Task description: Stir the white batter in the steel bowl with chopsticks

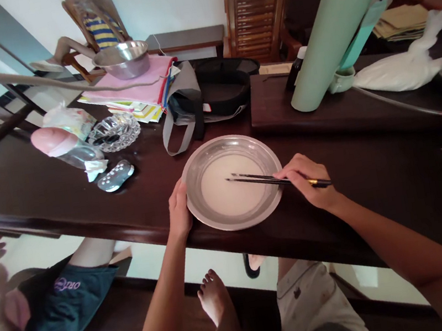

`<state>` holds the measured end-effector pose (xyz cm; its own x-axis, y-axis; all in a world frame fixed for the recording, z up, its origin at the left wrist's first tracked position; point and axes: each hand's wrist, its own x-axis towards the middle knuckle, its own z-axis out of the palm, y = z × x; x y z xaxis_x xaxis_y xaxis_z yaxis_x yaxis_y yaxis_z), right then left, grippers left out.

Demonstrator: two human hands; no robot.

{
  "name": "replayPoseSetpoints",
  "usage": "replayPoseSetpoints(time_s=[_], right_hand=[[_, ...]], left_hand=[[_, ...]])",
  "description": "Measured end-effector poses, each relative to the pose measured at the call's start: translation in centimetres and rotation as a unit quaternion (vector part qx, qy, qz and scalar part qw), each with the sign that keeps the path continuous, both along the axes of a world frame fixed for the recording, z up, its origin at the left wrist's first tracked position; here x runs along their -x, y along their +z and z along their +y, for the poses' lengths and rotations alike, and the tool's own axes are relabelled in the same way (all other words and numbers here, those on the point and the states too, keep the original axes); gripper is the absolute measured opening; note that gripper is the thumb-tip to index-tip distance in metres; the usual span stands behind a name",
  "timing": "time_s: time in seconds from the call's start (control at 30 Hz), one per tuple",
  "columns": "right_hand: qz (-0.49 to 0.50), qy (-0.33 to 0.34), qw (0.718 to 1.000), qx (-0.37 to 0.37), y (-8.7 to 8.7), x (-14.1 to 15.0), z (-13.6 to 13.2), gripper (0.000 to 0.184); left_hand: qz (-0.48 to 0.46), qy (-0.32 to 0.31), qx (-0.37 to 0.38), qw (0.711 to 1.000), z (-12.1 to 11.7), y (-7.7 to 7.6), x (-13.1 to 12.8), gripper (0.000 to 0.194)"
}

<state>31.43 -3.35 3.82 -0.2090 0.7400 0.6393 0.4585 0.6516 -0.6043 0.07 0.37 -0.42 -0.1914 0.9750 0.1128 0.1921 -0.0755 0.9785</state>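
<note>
A round metal dish [199,213] rests near the front edge of the dark wooden table, with a pale, milky-looking mixture [231,189] across its bottom. My left hand [178,208] grips the dish's left rim, fingers against its outer side. In my right hand [309,178] is a pair of black chopsticks [254,178] with gold-banded ends. Their tips sit over the middle of the dish, slightly apart; whether they touch the mixture I cannot tell. The right hand is just beside the dish's right rim.
Behind the dish lies an open black and grey bag [217,90]. A green thermos [332,47] stands at the right by a tied white plastic bag [403,69]. Leftward are a glass ashtray [115,133], a grey remote [116,176] and a steel bowl [123,63]. Another person sits at left.
</note>
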Motion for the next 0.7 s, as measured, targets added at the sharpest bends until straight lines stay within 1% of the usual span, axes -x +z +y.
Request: replayPoseSetpoints(time_s=[0.03,0.1,0.2,0.27,0.3,0.37,0.43,0.5,0.57,0.63,0.7], right_hand=[[0.017,-0.005,1.0,-0.003,0.05,-0.05,-0.01,0.027],[0.029,0.009,1.0,-0.004,0.14,-0.04,-0.08,0.03],[-0.021,0.045,0.999,0.006,0.12,0.13,-0.14,0.021],[-0.04,0.035,0.999,0.01,0.08,0.11,-0.09,0.017],[-0.031,0.022,0.999,0.009,0.07,0.04,-0.06,0.018],[0.011,0.001,1.0,0.003,0.09,-0.14,-0.02,0.024],[0.037,0.008,0.999,-0.002,0.13,-0.19,-0.07,0.029],[0.015,0.034,0.999,0.0,0.14,-0.05,-0.15,0.028],[-0.027,0.044,0.999,0.004,0.14,0.14,-0.19,0.021],[-0.043,0.026,0.999,0.004,0.16,0.2,-0.16,0.018],[-0.015,0.0,1.0,-0.001,0.2,0.11,-0.11,0.022]], left_hand=[[0.0,-0.002,0.001,1.0,0.0,0.01,-0.01,0.053],[-0.004,-0.01,0.0,1.0,0.0,-0.02,-0.03,0.053],[-0.007,-0.009,-0.003,1.0,-0.01,-0.04,-0.11,0.052],[-0.006,0.0,-0.001,1.0,-0.03,0.03,-0.17,0.052],[-0.006,0.001,0.001,1.0,-0.04,0.06,-0.19,0.052],[-0.007,0.0,0.004,1.0,-0.04,0.09,-0.2,0.052],[-0.007,-0.002,0.001,1.0,-0.02,0.07,-0.16,0.052],[-0.01,0.001,-0.001,1.0,0.01,0.01,-0.11,0.052],[-0.013,0.001,0.0,1.0,0.02,-0.03,-0.09,0.052],[-0.012,-0.002,0.003,1.0,0.01,-0.04,-0.08,0.052],[-0.011,-0.006,0.003,1.0,-0.02,-0.04,-0.07,0.052]])
